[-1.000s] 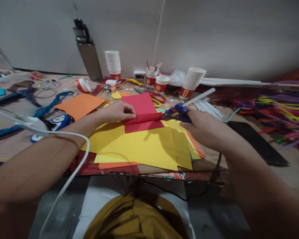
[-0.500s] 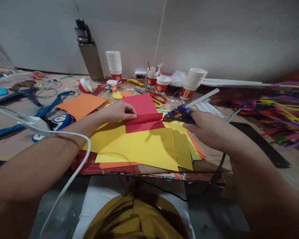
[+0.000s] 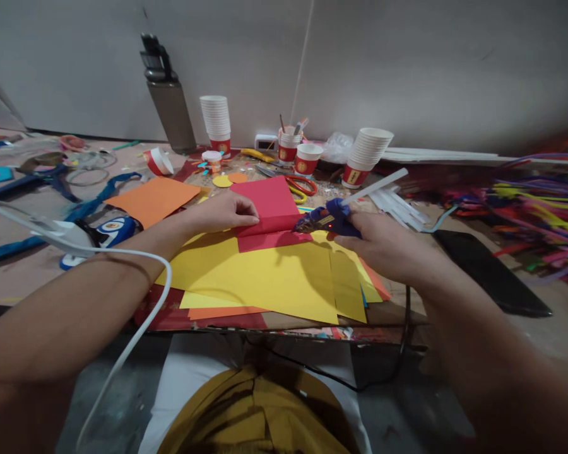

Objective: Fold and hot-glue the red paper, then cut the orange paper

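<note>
Red paper (image 3: 265, 197), folded with a raised flap, lies over yellow sheets (image 3: 260, 277). My left hand (image 3: 231, 211) pinches the left edge of its fold between thumb and fingers. In my right hand (image 3: 376, 239) is a blue hot glue gun (image 3: 329, 219), its small red light lit and a white glue stick (image 3: 376, 186) poking out of the back. The nozzle points left, over the crease of the red paper near its right end; whether it touches, I cannot tell. An orange sheet (image 3: 156, 198) rests beyond my left forearm.
Scissors (image 3: 303, 186), a paint-cup (image 3: 308, 159), stacked paper cups (image 3: 366, 157) and a tall bottle (image 3: 173, 116) stand or lie at the back. To the right are a black phone (image 3: 492, 271) and colourful pipe cleaners (image 3: 544, 214). A white cable (image 3: 168, 284) crosses my left forearm.
My right hand has moved the glue gun left, bringing its nozzle from the red paper's right edge in over the crease. My left hand stays on the fold.
</note>
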